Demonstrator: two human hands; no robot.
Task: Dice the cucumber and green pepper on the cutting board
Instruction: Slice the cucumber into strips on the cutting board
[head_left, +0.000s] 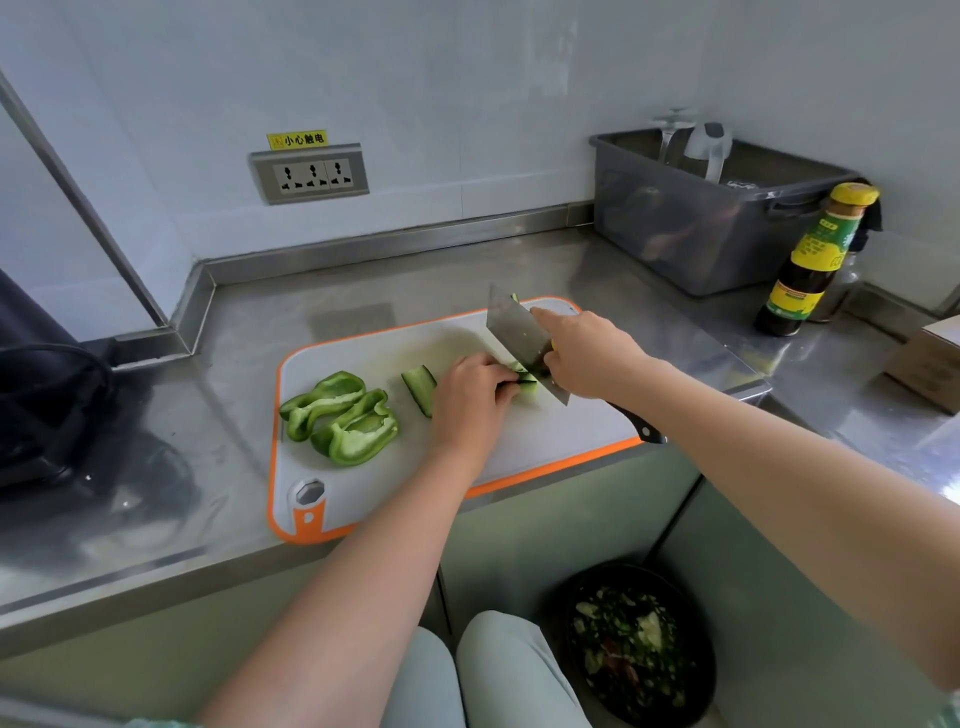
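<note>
Board: white cutting board (363, 358) with an orange rim, lying on the steel desk (234, 364). Its long axis runs left to right, skewed, with the right end farther away. Its near edge lies along the desk's front lip.
Open room: bare steel behind the board as far as the wall upstand, and more at the left up to a black object (41, 395). The middle of the board is bare.
Right side: grey bin (701, 223) and a dark sauce bottle (810, 260) stand well apart from the board, toward the back corner.
Cucumber: the cucumber (524, 375) lies right of centre on the board, its long axis roughly left to right, crossing the blade.
Loose piece: a cucumber strip (420, 387) lies just left of the left hand, its long axis near to far and slightly slanted.
Pepper: green pepper (343, 415) halves lie cut side up on the left part of the board, apart from the hands.
Left hand: left hand (470, 395) has its fingers (506, 387) curled and pressed together, holding the cucumber down on the board.
Right hand: right hand (587, 358) grips the handle of the cleaver (514, 327), index finger laid straight along the blade.
Blade: upright, edge down on the cucumber. It runs from far left to near right, and the black handle end reaches past the board's near edge.
Floor: a dark bin (639, 644) of scraps stands below the desk front.
</note>
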